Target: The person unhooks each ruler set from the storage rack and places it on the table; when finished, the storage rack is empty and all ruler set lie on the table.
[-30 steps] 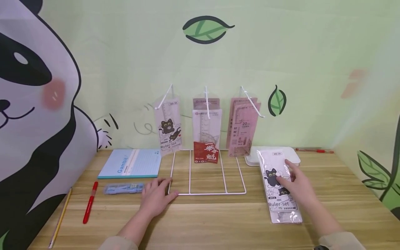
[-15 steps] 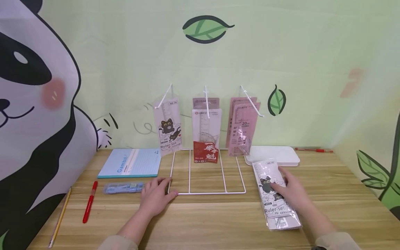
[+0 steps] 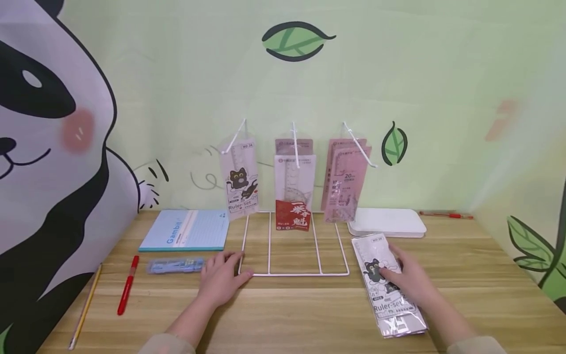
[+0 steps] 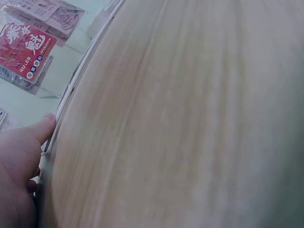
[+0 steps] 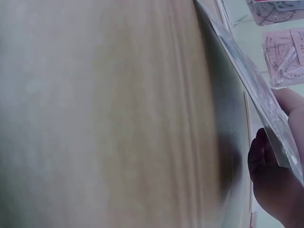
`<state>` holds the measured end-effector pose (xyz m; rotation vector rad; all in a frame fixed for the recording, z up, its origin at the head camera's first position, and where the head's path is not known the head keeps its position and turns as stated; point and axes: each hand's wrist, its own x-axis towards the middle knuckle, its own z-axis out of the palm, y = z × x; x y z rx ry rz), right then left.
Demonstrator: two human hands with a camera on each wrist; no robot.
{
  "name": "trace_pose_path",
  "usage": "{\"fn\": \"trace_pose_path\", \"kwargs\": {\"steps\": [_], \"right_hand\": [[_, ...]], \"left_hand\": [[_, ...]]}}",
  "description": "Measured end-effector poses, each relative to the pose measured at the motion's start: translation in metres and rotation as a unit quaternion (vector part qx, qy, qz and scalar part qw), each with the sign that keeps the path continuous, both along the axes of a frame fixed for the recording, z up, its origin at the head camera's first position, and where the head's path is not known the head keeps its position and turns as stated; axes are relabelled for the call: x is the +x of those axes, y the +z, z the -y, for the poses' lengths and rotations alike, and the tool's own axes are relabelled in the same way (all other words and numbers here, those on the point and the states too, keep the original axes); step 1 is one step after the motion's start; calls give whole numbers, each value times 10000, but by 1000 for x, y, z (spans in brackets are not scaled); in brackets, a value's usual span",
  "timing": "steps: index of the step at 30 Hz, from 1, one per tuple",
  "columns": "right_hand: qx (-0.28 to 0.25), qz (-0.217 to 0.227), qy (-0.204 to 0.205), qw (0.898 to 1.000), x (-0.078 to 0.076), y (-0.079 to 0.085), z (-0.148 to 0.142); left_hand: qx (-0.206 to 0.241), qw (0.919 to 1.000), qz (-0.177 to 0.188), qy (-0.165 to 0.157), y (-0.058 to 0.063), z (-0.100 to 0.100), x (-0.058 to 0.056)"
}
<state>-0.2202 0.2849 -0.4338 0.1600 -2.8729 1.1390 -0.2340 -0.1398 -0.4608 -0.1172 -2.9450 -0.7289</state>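
Note:
A flat ruler set pack with black cats printed on it is in my right hand. The thumb lies on the printed face and the fingers are behind it. In the right wrist view the pack is tilted, raised off the tabletop. My left hand holds the front left corner of a white wire rack, thumb at the front bar. On the rack's hooks hang a cat ruler set, a red-and-white ruler set and pink ruler sets.
Left of the rack lie a blue notebook, a blue clear-packed item, a red pen and a yellow pencil. Behind my right hand are a white flat box and another red pen. A patterned backdrop stands behind.
My right hand has drawn the ruler set pack a little left and toward me, tilting its top leftward. The left hand stays at the rack corner.

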Motion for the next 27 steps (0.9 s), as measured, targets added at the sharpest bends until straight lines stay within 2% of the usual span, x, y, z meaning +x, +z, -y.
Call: {"fn": "trace_pose_path", "kwargs": {"steps": [5,11,19,27], "right_hand": [[100,-134,195,9997,0,-2,1],[685,-177,365,9968,-2,-5,4],[1031,269,213,9941,-4,-4,7],[1183,293,155,9924,-2,-1,8]], "left_hand": [[-7,10000,5,8,1,0,-1],[-25,10000,-26,-1,2,1,0],[-30,10000,-8,1,0,1,0],[-46,10000,-18,43,-3,0,-1]]}}
